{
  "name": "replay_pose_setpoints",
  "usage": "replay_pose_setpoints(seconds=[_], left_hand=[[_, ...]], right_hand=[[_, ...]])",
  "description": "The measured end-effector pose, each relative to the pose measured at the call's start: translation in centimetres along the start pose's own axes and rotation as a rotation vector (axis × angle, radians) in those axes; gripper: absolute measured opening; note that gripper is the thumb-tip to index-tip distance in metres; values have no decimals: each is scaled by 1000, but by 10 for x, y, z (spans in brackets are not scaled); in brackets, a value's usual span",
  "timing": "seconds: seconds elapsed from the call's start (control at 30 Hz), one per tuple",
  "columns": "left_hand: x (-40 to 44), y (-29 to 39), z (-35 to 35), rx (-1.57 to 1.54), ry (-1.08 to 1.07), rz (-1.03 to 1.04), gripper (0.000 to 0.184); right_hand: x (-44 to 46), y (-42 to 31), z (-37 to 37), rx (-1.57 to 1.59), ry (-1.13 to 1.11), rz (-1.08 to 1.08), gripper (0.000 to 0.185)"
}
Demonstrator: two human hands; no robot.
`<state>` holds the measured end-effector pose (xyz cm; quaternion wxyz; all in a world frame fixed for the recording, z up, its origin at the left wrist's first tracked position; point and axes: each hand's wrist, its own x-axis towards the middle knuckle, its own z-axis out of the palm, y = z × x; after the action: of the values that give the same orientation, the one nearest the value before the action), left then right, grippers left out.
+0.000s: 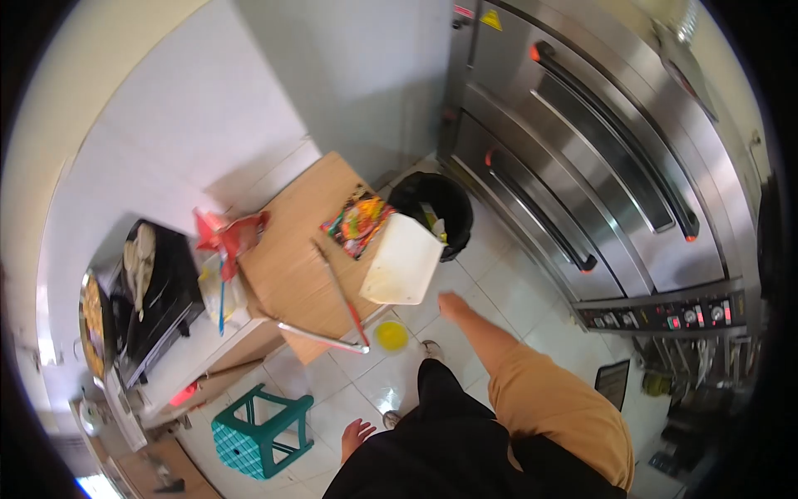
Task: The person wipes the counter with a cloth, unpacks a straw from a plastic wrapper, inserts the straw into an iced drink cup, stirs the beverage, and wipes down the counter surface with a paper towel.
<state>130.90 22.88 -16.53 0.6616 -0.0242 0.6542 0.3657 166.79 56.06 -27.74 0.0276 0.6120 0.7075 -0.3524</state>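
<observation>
My right hand point(453, 306) is held forward above the floor with its fingers curled in, and nothing shows in it. Nearest to it is a white plastic tray point(403, 262), tilted over the corner of a wooden table point(283, 241), with a visible gap to the hand. My left hand point(357, 436) hangs low beside my body, empty, its fingers apart. On the table lie a colourful printed packet point(359, 221) and a long, thin metal tool with red parts point(339, 287), whose kind I cannot make out. A yellow round thing point(391, 335) appears below the table's edge.
A black bin point(432, 212) with waste inside stands behind the tray. A steel deck oven point(582, 166) lines the right side. A green stool point(262, 432) stands at the lower left. A red bag point(233, 235) and a black appliance point(162, 291) are on the left.
</observation>
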Motion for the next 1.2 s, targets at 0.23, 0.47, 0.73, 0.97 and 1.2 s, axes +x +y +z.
replay_pose_setpoints(seconds=[0.23, 0.47, 0.73, 0.97, 1.2], left_hand=[[-91, -19, 22, 660, 271, 619, 61], [-178, -129, -139, 878, 632, 716, 78], [-310, -239, -311, 303, 1075, 320, 75], [-345, -232, -454, -1455, 304, 924, 86], [-422, -221, -603, -1108, 704, 1105, 88]], right_hand=[[-169, -208, 144, 746, -738, 155, 60], [-348, -459, 230, 1262, -1544, 428, 76], [-530, -591, 359, 445, -1860, 308, 69], [-630, -714, 448, 239, -1952, -592, 72], [-757, -871, 537, 306, -2352, -463, 76]])
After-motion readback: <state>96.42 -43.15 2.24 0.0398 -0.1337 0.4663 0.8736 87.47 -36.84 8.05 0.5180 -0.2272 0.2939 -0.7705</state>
